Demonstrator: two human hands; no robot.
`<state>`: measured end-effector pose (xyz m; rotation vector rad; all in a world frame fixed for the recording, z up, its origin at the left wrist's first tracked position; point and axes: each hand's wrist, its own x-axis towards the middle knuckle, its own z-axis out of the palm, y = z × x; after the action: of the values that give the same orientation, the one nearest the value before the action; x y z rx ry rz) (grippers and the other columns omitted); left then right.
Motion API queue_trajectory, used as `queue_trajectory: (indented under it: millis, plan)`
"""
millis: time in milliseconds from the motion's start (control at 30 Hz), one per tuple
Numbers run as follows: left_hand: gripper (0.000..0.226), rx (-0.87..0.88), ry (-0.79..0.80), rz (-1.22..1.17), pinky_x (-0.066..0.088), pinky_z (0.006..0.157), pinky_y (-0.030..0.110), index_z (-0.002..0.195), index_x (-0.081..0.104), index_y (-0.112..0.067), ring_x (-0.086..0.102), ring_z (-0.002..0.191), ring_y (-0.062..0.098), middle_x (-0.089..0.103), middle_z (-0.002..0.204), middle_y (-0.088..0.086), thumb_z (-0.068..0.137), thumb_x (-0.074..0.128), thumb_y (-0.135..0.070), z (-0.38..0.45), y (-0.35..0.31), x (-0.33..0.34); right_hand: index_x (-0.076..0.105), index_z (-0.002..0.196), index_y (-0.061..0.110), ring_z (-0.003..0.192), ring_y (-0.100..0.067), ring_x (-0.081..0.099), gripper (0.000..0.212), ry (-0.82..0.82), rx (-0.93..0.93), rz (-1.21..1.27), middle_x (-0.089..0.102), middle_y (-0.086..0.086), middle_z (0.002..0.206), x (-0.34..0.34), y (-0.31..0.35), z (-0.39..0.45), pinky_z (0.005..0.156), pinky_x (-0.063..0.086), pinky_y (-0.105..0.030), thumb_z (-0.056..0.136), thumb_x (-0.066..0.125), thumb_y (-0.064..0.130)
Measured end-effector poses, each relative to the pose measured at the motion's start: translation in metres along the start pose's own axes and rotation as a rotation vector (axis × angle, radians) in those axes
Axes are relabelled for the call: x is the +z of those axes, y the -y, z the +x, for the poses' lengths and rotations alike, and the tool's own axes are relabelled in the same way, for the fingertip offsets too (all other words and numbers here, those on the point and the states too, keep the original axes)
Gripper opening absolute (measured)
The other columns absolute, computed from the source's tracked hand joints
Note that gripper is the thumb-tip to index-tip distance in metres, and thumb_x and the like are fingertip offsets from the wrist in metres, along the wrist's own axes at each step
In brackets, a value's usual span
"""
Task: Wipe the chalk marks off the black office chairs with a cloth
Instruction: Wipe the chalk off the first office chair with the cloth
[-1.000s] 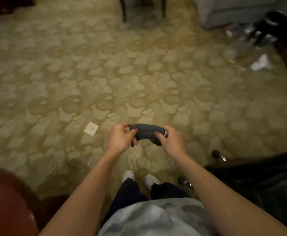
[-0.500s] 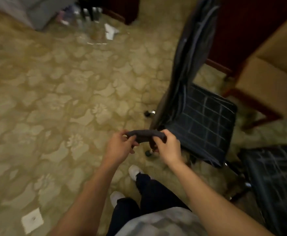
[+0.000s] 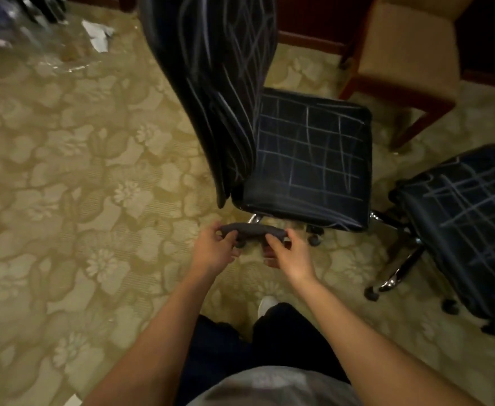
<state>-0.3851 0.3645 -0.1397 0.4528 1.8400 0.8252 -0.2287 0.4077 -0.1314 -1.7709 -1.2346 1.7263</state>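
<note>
Open carpet lay to the left; ahead, the chalk-marked office chair blocked the way, its tall backrest on the left. A second marked chair crowded the right, a narrow gap between them, a wooden chair behind

- a tan carpet with a pale flower-and-leaf pattern covers the floor.
- a wooden-legged chair with a beige seat stands at top right.
- crumpled clear plastic lies on the carpet at top left, with white paper scraps just beside it.
- a dark wood baseboard runs along the far wall.
</note>
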Motion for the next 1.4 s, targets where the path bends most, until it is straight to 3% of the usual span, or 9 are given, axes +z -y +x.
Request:
queue_trajectory:
  millis: [167,367,500,633,767,933,1067,1233,1400]
  plan:
    - [0.009,-0.024,-0.026,-0.009,0.054,0.06,0.03,0.111,0.057,-0.014,0.07,0.073,0.02,0.071,0.09,0.009,0.102,0.053,-0.015,0.055,0.03,0.041,0.06,0.096,0.026,0.084,-0.021,0.072,0.007,-0.056,0.056,0.072,0.071,-0.006,0.095,-0.001,-0.045,0.056,0.073,0.062,-0.039,0.096,0.064,0.019]
    - [0.026,0.004,-0.021,0.025,0.06,0.08,0.044,0.124,0.058,-0.009,0.071,0.072,0.021,0.073,0.084,0.008,0.1,0.058,-0.018,0.14,0.07,0.064,0.059,0.095,0.023,0.085,-0.024,0.072,0.007,-0.156,0.062,0.098,0.071,-0.009,0.1,0.016,-0.096,0.136,0.068,0.061,-0.036,0.096,0.064,0.02]
    - [0.018,0.044,0.009,0.009,0.06,0.073,0.041,0.114,0.062,-0.008,0.069,0.068,0.021,0.072,0.078,0.008,0.098,0.061,-0.016,0.17,0.082,0.085,0.058,0.095,0.028,0.087,-0.026,0.071,0.006,-0.249,0.065,0.123,0.072,-0.008,0.101,0.02,-0.12,0.173,0.075,0.06,-0.044,0.097,0.061,0.024]
    - [0.013,0.049,0.161,-0.063,0.053,0.052,0.026,0.111,0.064,-0.009,0.067,0.058,0.018,0.073,0.07,0.01,0.098,0.062,-0.013,0.173,0.089,0.14,0.054,0.097,0.028,0.093,-0.025,0.068,0.006,-0.518,0.111,0.2,0.069,-0.004,0.099,-0.007,-0.15,0.2,0.09,0.055,-0.054,0.096,0.056,0.023]
    - [0.012,0.07,0.26,-0.051,0.059,0.059,0.026,0.11,0.062,-0.019,0.071,0.065,0.016,0.073,0.077,0.004,0.098,0.063,-0.017,0.167,0.083,0.21,0.051,0.11,0.019,0.089,-0.025,0.07,0.011,-0.737,0.11,0.303,0.067,-0.008,0.102,-0.06,-0.169,0.214,0.085,0.058,-0.053,0.098,0.05,0.017]
    - [0.008,0.404,0.221,0.104,0.058,0.081,0.049,0.089,0.062,-0.033,0.071,0.075,0.017,0.071,0.069,-0.005,0.095,0.066,-0.03,0.193,0.094,0.275,0.047,0.111,0.015,0.087,-0.013,0.066,0.011,-0.821,-0.036,0.337,0.062,-0.001,0.099,-0.107,-0.176,0.238,0.078,0.061,-0.037,0.102,0.051,0.02]
    - [0.016,0.619,0.106,0.128,0.059,0.078,0.043,0.093,0.063,-0.021,0.071,0.073,0.005,0.071,0.068,-0.008,0.095,0.066,-0.037,0.216,0.112,0.287,0.046,0.103,0.017,0.09,-0.017,0.06,0.009,-0.979,-0.142,0.175,0.058,-0.001,0.097,-0.096,-0.2,0.261,0.088,0.053,-0.048,0.1,0.054,0.022]
    - [0.014,0.894,0.003,0.114,0.048,0.065,0.006,0.096,0.064,-0.015,0.069,0.072,-0.006,0.073,0.074,-0.01,0.095,0.066,-0.029,0.228,0.126,0.28,0.043,0.095,0.022,0.091,-0.022,0.06,0.01,-1.061,-0.266,0.166,0.059,-0.008,0.098,-0.078,-0.209,0.267,0.082,0.053,-0.047,0.101,0.05,0.02]
    - [0.01,0.937,-0.081,0.03,0.058,0.071,0.023,0.099,0.06,-0.018,0.068,0.073,-0.01,0.065,0.074,-0.023,0.094,0.065,-0.026,0.23,0.14,0.284,0.045,0.096,0.028,0.091,-0.015,0.061,0.01,-0.986,-0.408,0.182,0.06,-0.002,0.099,-0.078,-0.228,0.267,0.076,0.05,-0.031,0.098,0.054,0.025]
